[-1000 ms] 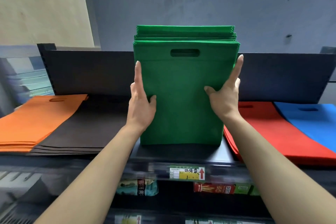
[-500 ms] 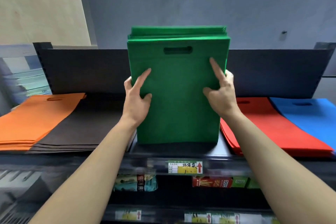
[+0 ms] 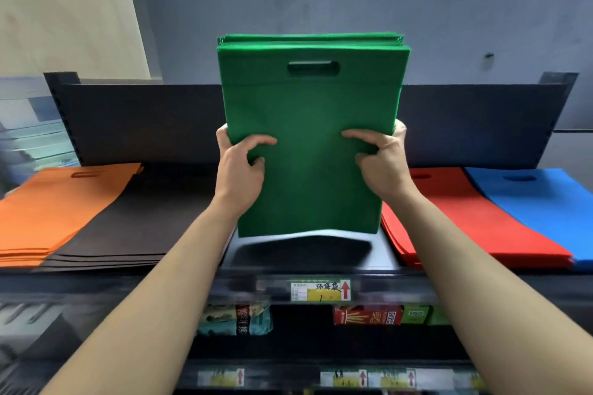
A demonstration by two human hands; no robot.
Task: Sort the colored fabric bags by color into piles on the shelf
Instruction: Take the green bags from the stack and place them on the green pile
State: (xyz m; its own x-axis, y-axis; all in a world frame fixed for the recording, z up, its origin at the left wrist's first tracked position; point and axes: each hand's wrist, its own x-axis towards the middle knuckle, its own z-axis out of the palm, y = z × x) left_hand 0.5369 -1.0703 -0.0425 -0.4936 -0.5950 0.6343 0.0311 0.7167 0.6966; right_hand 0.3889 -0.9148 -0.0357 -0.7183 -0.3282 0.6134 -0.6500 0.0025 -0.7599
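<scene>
Sorting station seen from in front of the shelf. A stack of green fabric bags, handle cut-outs uppermost, is held upright in the middle bay between the person's two hands. The left hand takes the stack's left edge and the right hand its right edge, both at about mid-height. On each side, bent fingers press into the front face while the remaining digits wrap behind the edge, so the whole bundle is pinched through its thickness. This two-sided clamp probably serves to hold the several bags flush with one another, since loose fabric would otherwise fan out or slump. The stack's lower edge appears just clear of the dark shelf board, though blur there leaves contact uncertain. The bay beneath it is bare, which suggests that it is the place meant for the green pile. Sorted piles lie flat on either side: orange bags far left, overlapping black bags beside them, with red bags and blue bags to the right. All have their handle ends toward the back panel. A price label on the front rail marks the middle bay, and snack packets sit on the tier below. The likely next requirement is to tip the bundle back and lay it flat without letting the layers shear.
</scene>
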